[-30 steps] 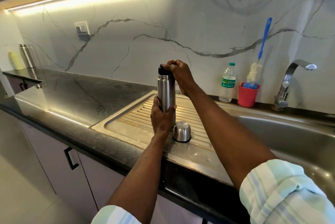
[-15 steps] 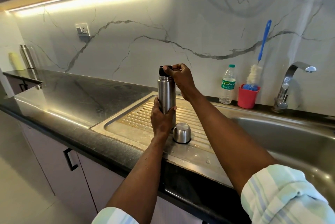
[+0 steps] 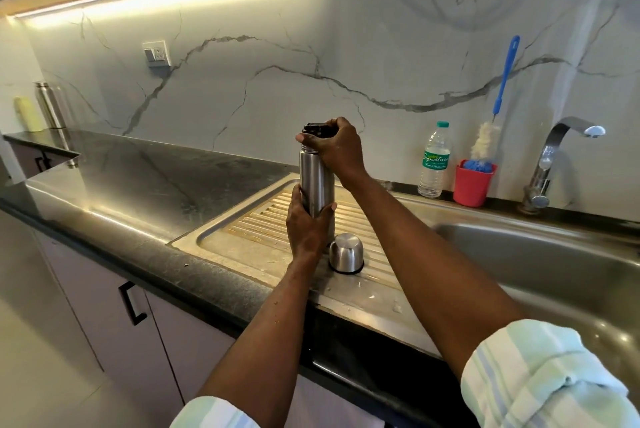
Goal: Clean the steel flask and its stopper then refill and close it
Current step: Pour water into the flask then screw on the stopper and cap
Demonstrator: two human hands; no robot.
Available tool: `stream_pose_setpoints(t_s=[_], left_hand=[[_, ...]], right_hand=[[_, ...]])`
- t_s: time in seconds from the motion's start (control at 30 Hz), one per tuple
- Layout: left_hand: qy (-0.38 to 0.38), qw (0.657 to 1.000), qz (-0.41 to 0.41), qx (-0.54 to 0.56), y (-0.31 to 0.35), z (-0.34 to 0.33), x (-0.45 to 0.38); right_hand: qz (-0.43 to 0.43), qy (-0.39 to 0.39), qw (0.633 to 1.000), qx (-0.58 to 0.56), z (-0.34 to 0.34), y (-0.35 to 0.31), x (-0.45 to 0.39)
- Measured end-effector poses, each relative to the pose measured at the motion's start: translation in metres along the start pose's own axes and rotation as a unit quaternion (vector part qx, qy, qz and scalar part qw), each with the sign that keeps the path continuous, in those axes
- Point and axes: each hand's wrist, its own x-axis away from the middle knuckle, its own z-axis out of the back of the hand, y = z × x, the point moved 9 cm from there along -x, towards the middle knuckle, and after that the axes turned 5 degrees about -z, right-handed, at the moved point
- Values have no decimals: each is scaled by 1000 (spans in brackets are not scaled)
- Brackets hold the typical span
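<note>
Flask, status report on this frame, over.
Left hand grips flask body, upright on drainboard. Right hand grips black stopper. Steel cap beside; nothing obstructing.

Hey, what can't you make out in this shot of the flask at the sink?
Head view only:
- Stopper: mostly hidden under the right hand, so whether it is seated is unclear.
- Flask base: hidden by the left hand.
- Flask contents: the steel wall hides them.
- Sink basin: cut off by the right edge.
</note>
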Motion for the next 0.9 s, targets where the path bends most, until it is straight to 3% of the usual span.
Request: stream_pose_setpoints(t_s=[0.1, 0.23, 0.33, 0.53, 0.6, 0.7, 0.77, 0.83, 0.9], left_hand=[[-3, 1000, 2, -12, 0, 0, 1], [-6, 1000, 1, -17, 0, -2, -1], [-4, 1000, 5, -20, 0, -2, -1], [-1, 1000, 0, -29, 1, 0, 1], [-3, 1000, 0, -30, 0, 0, 1], [-7, 1000, 0, -28, 0, -2, 0], [-12, 999, 8, -32, -2, -4, -1], [-13, 999, 18, -35, -3, -4, -1], [-10, 999, 18, -40, -3, -3, 0]], right_hand=[[-47, -66, 997, 11, -8, 3, -6], [-86, -160, 981, -63, -11, 3, -14], [-67, -132, 988, -42, -4, 2, -11], [37, 26, 999, 23, 1, -7, 7], [6, -6, 1000, 14, 0, -5, 3], [-90, -137, 983, -79, -5, 6, -7], [-97, -189, 972, -103, -8, 6, -12], [-91, -184, 972, -112, -9, 8, -13], [-85, -128, 983, -101, -4, 8, -7]])
